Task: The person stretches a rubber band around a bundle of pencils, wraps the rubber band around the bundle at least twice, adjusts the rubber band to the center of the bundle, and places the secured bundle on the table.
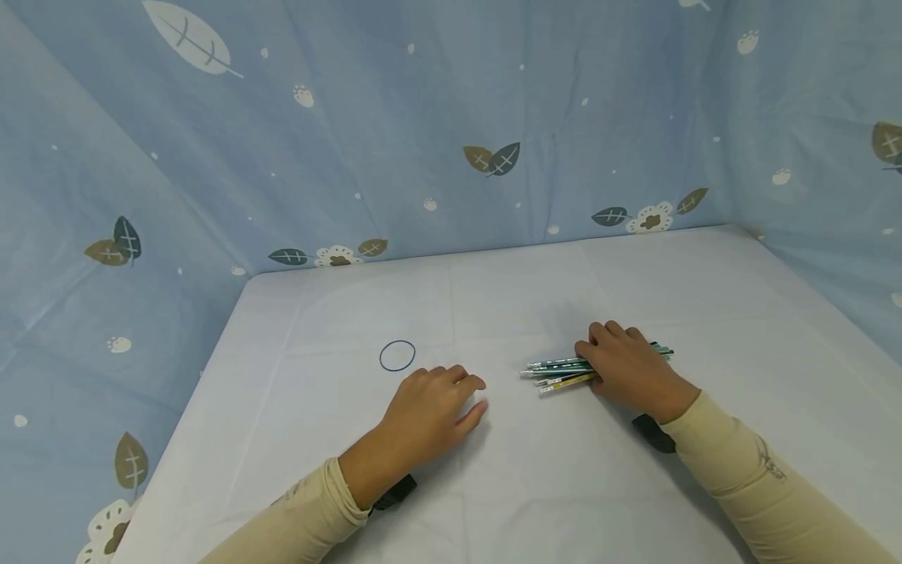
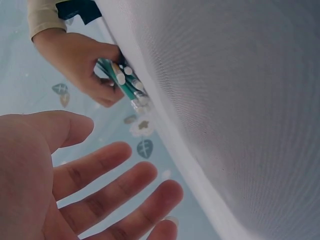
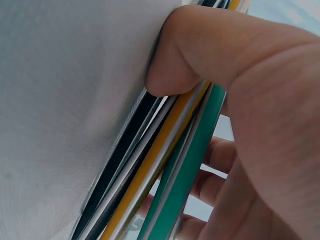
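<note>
My right hand (image 1: 629, 368) grips a bundle of pencils (image 1: 560, 372) lying at the right of the white table. Green, dark and yellow pencils (image 3: 160, 165) run between thumb and fingers in the right wrist view. White eraser ends (image 2: 137, 100) point toward my left hand in the left wrist view. My left hand (image 1: 433, 407) holds nothing, its fingers (image 2: 105, 200) spread and loosely bent, to the left of the pencils. Beyond it on the tabletop lies a thin blue ring (image 1: 398, 356), apart from both hands; it looks like a rubber band.
A white cloth covers the table (image 1: 521, 470). Blue curtain fabric (image 1: 423, 102) with leaf and flower prints hangs behind the table and along its sides. A dark band (image 1: 655, 433) is under the right wrist, and another dark piece (image 1: 396, 492) under the left.
</note>
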`<state>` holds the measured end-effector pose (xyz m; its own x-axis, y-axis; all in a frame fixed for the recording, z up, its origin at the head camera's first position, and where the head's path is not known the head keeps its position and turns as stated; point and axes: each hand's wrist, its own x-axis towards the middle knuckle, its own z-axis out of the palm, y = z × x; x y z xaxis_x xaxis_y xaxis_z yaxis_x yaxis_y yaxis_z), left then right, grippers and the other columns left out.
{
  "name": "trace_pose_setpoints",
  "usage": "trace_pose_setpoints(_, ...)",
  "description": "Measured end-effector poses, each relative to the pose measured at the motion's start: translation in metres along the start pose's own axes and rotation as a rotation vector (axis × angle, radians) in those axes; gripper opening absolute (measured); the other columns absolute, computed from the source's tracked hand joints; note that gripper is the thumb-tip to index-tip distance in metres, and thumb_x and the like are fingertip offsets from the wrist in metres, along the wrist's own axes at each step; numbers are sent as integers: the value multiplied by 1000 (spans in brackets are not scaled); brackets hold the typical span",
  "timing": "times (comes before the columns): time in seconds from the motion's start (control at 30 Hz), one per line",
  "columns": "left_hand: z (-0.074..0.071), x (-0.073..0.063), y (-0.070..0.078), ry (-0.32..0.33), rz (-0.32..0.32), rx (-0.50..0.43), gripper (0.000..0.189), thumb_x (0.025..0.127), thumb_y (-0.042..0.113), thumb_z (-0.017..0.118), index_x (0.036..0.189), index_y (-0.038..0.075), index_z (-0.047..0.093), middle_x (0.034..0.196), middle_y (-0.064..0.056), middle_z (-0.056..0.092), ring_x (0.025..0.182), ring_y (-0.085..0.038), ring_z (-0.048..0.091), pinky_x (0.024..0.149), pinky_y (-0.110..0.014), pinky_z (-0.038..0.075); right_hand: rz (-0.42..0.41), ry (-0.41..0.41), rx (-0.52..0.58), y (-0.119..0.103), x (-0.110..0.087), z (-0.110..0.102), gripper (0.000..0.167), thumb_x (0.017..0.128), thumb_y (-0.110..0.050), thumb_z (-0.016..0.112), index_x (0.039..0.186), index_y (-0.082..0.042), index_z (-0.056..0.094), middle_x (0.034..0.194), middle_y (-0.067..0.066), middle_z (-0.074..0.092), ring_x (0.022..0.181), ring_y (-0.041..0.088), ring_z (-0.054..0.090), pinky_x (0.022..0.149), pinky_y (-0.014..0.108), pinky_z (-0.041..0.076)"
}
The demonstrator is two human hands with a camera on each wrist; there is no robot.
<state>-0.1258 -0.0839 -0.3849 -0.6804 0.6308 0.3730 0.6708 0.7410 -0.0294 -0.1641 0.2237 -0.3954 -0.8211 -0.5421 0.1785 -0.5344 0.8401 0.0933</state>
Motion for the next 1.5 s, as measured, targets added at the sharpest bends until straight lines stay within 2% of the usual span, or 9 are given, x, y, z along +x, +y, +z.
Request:
trace_pose_setpoints(0.5, -2, 1, -1, -8, -5, -2, 19, 93, 35, 68, 104, 20, 74, 94, 5, 72, 73, -12, 67, 61, -30, 51, 8, -58, 32, 5, 0, -1, 40, 72, -13, 87, 104, -7, 65, 90, 7, 59, 81, 22, 53, 67, 42, 48)
trace_pose_setpoints(0.73, -1, 1, -2, -15, -9, 0, 20, 94, 36, 68, 104, 20, 74, 93, 5, 72, 73, -12, 67, 62, -30, 51, 7, -38, 38, 5, 1, 0, 39, 74, -14, 88, 103, -5, 63, 88, 9, 59, 78, 23, 54, 63, 41, 49)
trace_pose_setpoints(1.03, -1, 2, -2, -27, -18, -5, 20, 94, 36, 67, 105, 21, 74, 94, 5, 72, 73, -11, 67, 61, -30, 51, 14, -29, 25, 3, 1, -1, 35, 77, -6, 84, 104, -2, 63, 83, 8, 61, 70, 21, 56, 59, 37, 51)
trace_pose_setpoints(1.23, -3, 4, -3, -58, -37, -22, 22, 95, 37, 66, 107, 20, 74, 97, 4, 73, 78, -12, 69, 65, -32, 53, -6, 46, 4, -2, 2, -3, 30, 79, -3, 81, 100, -3, 60, 79, 9, 63, 64, 20, 58, 56, 36, 53)
trace_pose_setpoints(1.37, -7, 7, -4, -31, -64, -59, 25, 96, 38, 65, 110, 20, 73, 99, 5, 73, 82, -14, 71, 68, -31, 55, 15, 65, -15, -13, 7, -12, 31, 78, -4, 82, 101, -3, 61, 80, 9, 66, 62, 20, 60, 55, 35, 54)
trace_pose_setpoints(1.5, -13, 12, -4, 31, -132, -132, 32, 99, 42, 59, 119, 19, 68, 106, 4, 73, 90, -16, 71, 75, -34, 56, 35, 76, -48, -26, 12, -24, 28, 79, -3, 81, 101, -3, 62, 79, 10, 67, 60, 20, 61, 52, 35, 53)
